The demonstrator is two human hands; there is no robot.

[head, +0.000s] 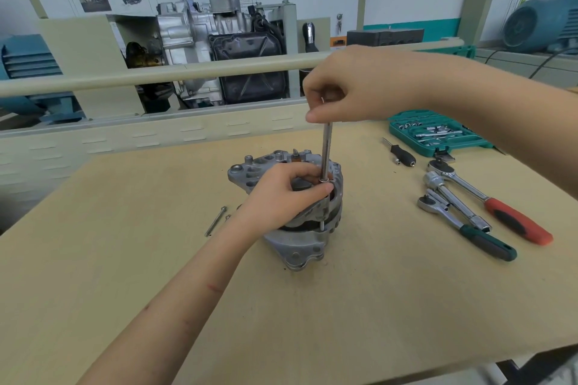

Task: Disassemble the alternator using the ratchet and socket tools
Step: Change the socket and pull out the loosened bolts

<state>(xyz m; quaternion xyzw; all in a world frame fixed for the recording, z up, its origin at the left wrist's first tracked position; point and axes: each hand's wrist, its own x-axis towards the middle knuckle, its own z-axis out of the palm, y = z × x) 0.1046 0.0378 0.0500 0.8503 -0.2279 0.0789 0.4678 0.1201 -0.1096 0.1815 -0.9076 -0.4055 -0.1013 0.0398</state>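
The silver alternator (300, 241) stands upright in the middle of the wooden table (125, 291). My left hand (281, 194) grips its top housing, fingers curled over the rim. A long metal extension bar (326, 150) stands vertically on a bolt at the housing's right edge. My right hand (353, 87) pinches the bar's upper end from above. A red-handled ratchet (488, 201), a green-handled ratchet (463, 226) and a third chrome drive tool (453, 197) lie on the table to the right.
A green socket case (434, 133) lies open at the back right, with a small black-handled driver (402, 153) before it. A long removed bolt (215, 221) and a small screw (228, 216) lie left of the alternator. A rail (156, 75) and engine display stand behind.
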